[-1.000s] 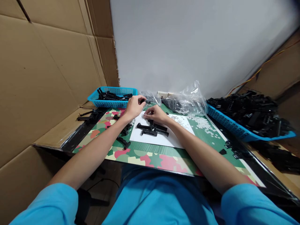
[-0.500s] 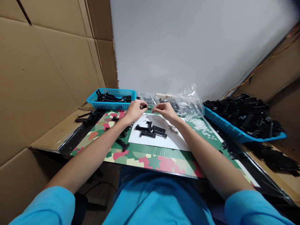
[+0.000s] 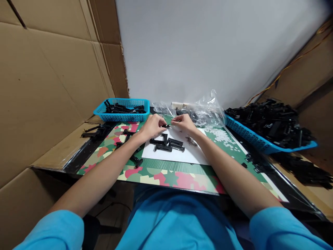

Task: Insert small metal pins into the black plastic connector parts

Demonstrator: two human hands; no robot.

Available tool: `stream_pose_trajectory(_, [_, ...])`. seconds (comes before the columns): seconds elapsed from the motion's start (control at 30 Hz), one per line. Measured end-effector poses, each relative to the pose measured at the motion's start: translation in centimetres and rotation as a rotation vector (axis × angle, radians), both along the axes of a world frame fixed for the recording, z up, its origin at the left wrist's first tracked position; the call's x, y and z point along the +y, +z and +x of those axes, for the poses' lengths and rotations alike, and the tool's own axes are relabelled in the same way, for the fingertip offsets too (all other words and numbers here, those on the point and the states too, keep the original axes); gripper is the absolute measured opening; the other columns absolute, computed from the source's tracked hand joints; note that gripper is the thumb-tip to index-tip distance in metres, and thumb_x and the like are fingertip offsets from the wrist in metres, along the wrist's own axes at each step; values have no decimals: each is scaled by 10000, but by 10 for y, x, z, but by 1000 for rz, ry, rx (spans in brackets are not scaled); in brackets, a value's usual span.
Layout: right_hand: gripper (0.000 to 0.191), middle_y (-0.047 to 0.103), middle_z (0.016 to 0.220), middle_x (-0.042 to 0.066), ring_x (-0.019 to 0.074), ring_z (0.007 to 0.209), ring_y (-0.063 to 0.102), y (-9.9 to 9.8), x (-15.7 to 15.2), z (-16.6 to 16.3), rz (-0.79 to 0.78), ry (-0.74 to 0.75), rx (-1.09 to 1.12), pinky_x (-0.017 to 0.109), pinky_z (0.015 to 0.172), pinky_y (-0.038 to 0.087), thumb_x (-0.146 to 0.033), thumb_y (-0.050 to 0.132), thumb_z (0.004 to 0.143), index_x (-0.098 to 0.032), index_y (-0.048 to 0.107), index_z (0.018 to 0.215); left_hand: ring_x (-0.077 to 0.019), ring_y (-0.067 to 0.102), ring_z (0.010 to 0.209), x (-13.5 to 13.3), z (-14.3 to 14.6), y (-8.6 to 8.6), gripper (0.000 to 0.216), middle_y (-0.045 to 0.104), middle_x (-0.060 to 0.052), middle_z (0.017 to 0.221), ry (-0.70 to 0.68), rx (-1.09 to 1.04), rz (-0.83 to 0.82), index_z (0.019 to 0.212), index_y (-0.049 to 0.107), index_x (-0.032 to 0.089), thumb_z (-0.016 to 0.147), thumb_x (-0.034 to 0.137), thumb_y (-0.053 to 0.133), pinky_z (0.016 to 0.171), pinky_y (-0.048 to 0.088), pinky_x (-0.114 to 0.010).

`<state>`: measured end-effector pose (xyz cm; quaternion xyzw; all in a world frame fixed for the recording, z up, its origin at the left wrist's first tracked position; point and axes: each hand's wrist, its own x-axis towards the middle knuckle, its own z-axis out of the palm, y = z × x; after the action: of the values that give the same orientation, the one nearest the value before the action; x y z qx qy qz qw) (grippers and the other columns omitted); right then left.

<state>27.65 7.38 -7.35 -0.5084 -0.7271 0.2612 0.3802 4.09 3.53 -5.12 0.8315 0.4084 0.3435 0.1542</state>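
Note:
My left hand (image 3: 153, 127) is closed on a small black plastic part (image 3: 165, 126), held just above a white sheet (image 3: 179, 155) on the mat. My right hand (image 3: 185, 124) pinches something tiny and thin at the part's end; I cannot make out what it is. The two hands meet fingertip to fingertip. Below them several black bar-shaped parts (image 3: 168, 144) lie on the white sheet. A small dark pile of tiny pieces (image 3: 192, 140) sits on the sheet by my right wrist.
A small blue basket (image 3: 122, 109) with black parts stands at the back left, a larger blue basket (image 3: 262, 142) heaped with black parts at the right. Clear plastic bags (image 3: 205, 113) lie at the back. White bits (image 3: 223, 137) are scattered on the camouflage-patterned mat (image 3: 166, 177). Cardboard walls stand at the left.
My right hand lifted off the white sheet and came up to my left hand. Both hands drew slightly nearer to me, and the dark pile became visible.

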Motion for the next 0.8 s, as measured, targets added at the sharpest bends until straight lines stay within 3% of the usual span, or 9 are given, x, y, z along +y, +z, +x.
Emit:
stream_pose_trajectory(0.33, [139,814,955,161,265,865,713,-10,-2,-14,148,-77,-158,350,779,494,-272,758,864,-148,819,852,-234,753,770,2,2,-2,139,818,-82,851,7,11,3,920,857,223,800,293,856,700,574,-392])
stream_pose_trajectory(0.57, [118,819,958,131,299,886,708,-5,-13,-16,236,-124,-355,365,709,411,-237,736,866,-216,845,905,-237,755,767,2,3,-2,122,818,-78,838,20,7,-16,902,858,231,791,282,868,707,583,-399])
stream_pose_trajectory(0.8, [106,815,933,114,264,839,703,4,-15,-13,202,-97,-413,332,701,428,-241,736,872,-214,837,889,-231,758,780,-1,4,1,136,824,-95,856,17,25,-27,925,865,181,801,235,864,698,558,-375])
